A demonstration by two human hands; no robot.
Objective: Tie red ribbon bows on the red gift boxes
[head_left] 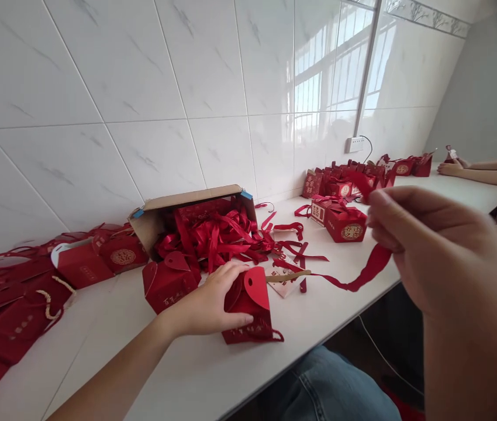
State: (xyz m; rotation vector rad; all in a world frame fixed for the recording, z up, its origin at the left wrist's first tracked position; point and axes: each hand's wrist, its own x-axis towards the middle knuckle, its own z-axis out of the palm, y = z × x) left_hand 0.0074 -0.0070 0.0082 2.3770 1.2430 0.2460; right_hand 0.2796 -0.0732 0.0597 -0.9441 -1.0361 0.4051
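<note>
In the head view my left hand point(209, 298) grips a small red gift box point(255, 301) from its left side, thumb across the front and fingers behind. The box stands on the white table with its rounded top flap upright, and a hole shows in that flap. A thin tan strip point(287, 276) sticks out to the right behind the flap; I cannot tell what it is. My right hand point(432, 251), raised at the right, pinches a red ribbon point(373, 269). From there the ribbon sags down to the left toward the strip's tip. Another red gift box point(172, 286) stands behind my left forearm.
A cardboard carton point(191, 199) on its side spills red ribbons point(226, 231) onto the table point(314, 318). More red boxes line the left point(16, 316) and the back right point(340, 222). Another person's arms point(485, 172) rest at the far right.
</note>
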